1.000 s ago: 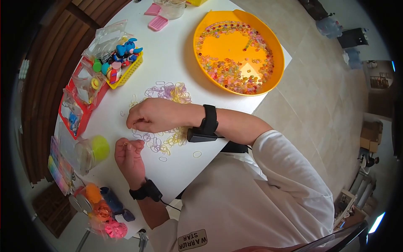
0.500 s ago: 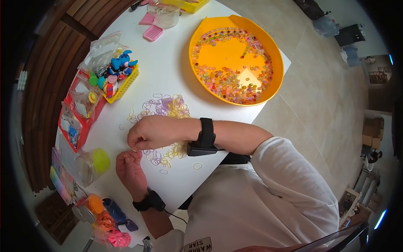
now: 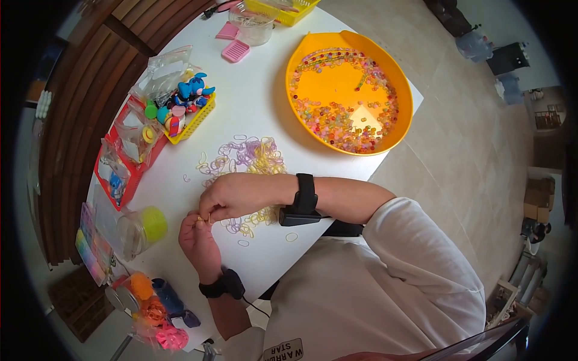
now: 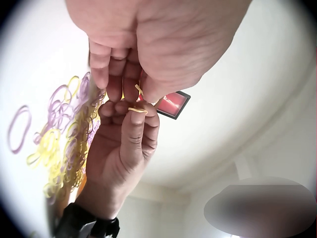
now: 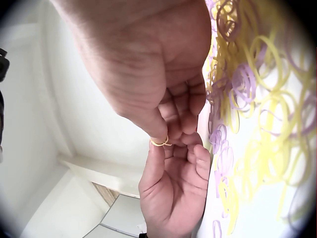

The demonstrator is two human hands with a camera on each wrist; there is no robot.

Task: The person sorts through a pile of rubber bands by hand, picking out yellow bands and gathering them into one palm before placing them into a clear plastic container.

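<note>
A thin yellow rubber band [image 5: 159,143] is pinched at the fingertips of both hands, which meet close over the table. My left hand [image 3: 200,245] is palm up, thumb against fingers. From above, my right hand [image 3: 239,195] comes in with curled fingers, its thumb and forefinger at the band. In the left wrist view, a yellow loop [image 4: 138,110] crosses the right thumb's tip. Beside and partly beneath the right hand lies a loose pile of purple and yellow rubber bands [image 3: 265,157].
An orange tray [image 3: 328,78] of beads stands at the far right. On the left are a yellow basket [image 3: 195,123] of figurines, a red basket [image 3: 127,186] and a clear jar with a lime lid [image 3: 155,223]. A pink dish [image 3: 235,52] lies at the back.
A second ago the hands were apart; the right hand has come down to the left, and their fingertips now meet at the yellow band. The head view has shifted slightly.
</note>
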